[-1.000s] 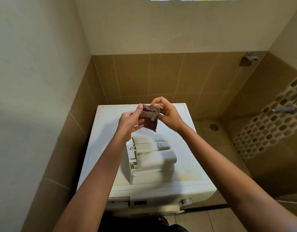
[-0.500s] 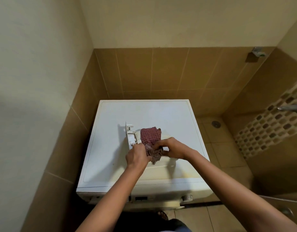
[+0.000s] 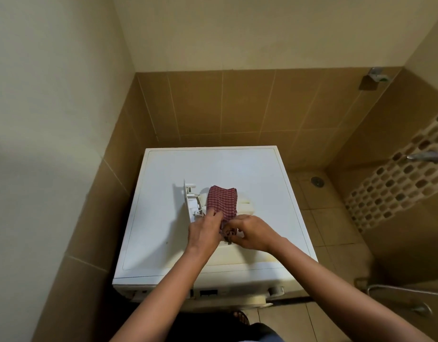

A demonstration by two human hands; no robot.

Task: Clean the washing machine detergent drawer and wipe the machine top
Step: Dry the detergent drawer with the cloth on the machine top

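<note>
Drawer (image 3: pixel 192 203): lies loose on the machine top (image 3: pixel 237 169), panel to the left, partly under the checked cloth (image 3: pixel 223 201).
Left grip (image 3: pixel 204 233): I read it as pinching the cloth's near edge, beside the panel.
Right grip (image 3: pixel 253 233): grasping the cloth's bunched near end.
Risk: in my judgement nothing braces the drawer, so a tug on the cloth could drag it toward the front edge.

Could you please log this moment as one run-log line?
left hand: holds red checked cloth | right hand: pinches cloth's bunched end | cloth: draped over detergent drawer | drawer: lying on washing machine top
</note>
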